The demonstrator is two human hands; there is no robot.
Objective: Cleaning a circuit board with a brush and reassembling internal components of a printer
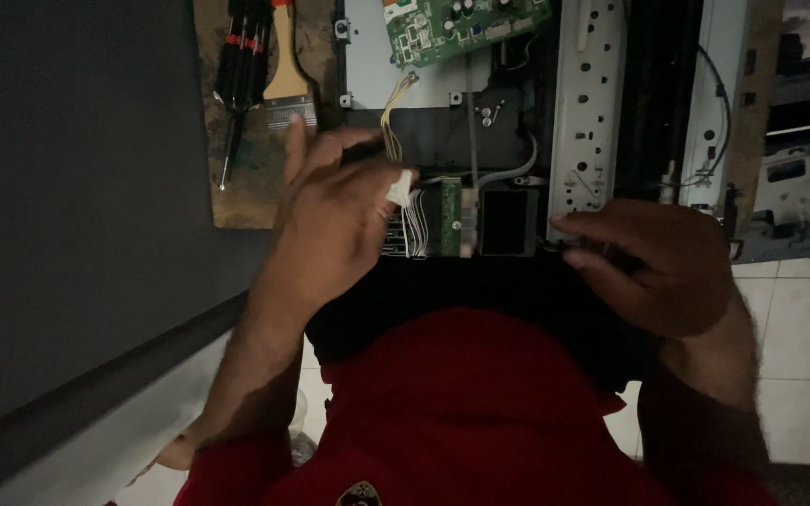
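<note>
Chassis (588, 112) lies opened, circuit board (457, 26) exposed at 12 o'clock; white connector (399, 187) pinched by left hand (330, 225), right hand (653, 262) fingers curled together on dark edge; reassembly judged undone

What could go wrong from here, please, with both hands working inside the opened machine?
1. The left hand pinches a white connector on thin white wires; tugging by the wires might tear them loose.
2. The scene is dim and the hands shade the parts, so a plug could easily go into the wrong socket.
3. The right hand rests by the perforated metal bracket, whose edge may nick the fingers.
</note>
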